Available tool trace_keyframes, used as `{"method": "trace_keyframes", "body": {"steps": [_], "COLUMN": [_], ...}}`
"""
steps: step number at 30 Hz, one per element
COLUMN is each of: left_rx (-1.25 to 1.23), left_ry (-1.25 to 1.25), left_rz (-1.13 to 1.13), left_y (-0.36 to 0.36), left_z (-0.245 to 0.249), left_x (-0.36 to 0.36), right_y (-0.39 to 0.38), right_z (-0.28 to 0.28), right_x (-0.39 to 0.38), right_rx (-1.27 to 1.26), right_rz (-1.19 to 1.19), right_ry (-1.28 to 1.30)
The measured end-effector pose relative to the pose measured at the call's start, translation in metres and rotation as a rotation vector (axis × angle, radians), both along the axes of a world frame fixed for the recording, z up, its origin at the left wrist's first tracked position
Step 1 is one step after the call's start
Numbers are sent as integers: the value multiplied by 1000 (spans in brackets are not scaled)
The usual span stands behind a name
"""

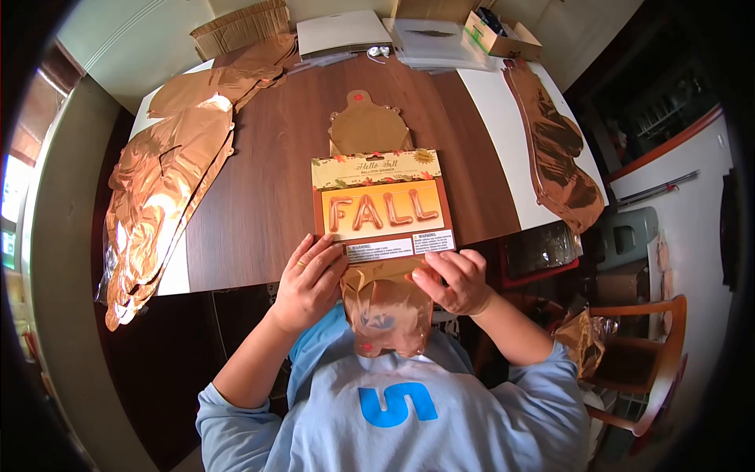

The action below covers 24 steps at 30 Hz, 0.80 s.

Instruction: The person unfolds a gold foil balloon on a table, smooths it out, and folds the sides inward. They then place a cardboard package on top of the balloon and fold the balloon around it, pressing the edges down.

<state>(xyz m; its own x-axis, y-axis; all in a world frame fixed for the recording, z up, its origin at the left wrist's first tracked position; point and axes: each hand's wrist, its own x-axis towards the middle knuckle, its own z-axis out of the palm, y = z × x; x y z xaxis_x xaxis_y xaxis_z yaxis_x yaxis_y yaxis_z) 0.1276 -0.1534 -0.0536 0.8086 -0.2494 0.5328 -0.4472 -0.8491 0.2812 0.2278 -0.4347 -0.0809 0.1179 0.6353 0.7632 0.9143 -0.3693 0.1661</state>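
Note:
A printed "FALL" balloon banner card (383,212) lies near the table's front edge. Beneath it runs a flat copper foil balloon; its rounded far end (368,126) shows beyond the card, and its near end (387,315) hangs toward my lap. My left hand (308,279) is closed at the card's lower left corner, fingertips on the edge where card and foil meet; its thumb is hidden. My right hand (454,281) has curled fingers at the lower right corner, thumb and forefinger pinching the foil just below the card.
Flat copper foil balloons (169,177) are piled along the table's left side. More foil (554,149) lies on the right side. A white box (344,33), a clear plastic container (440,47) and a small carton (503,38) stand at the back. A wooden chair (637,362) is at right.

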Motion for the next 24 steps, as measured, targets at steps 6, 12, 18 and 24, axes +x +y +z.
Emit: {"method": "trace_keyframes", "body": {"steps": [6,12,18,24], "left_rx": [38,52,83,89], "left_ry": [-30,-55,-62,-49], "left_rz": [10,-14,-41,-27], "left_y": [-2,1,6,4], "left_z": [-2,-4,-6,0], "left_x": [-1,1,0,-1], "right_y": [-9,-5,-1,0], "right_z": [10,38,51,48], "right_x": [-11,-7,-1,5], "right_rx": [-76,-54,-64,-62], "right_rz": [66,85,133,167], "right_ry": [156,292,387,484]}}
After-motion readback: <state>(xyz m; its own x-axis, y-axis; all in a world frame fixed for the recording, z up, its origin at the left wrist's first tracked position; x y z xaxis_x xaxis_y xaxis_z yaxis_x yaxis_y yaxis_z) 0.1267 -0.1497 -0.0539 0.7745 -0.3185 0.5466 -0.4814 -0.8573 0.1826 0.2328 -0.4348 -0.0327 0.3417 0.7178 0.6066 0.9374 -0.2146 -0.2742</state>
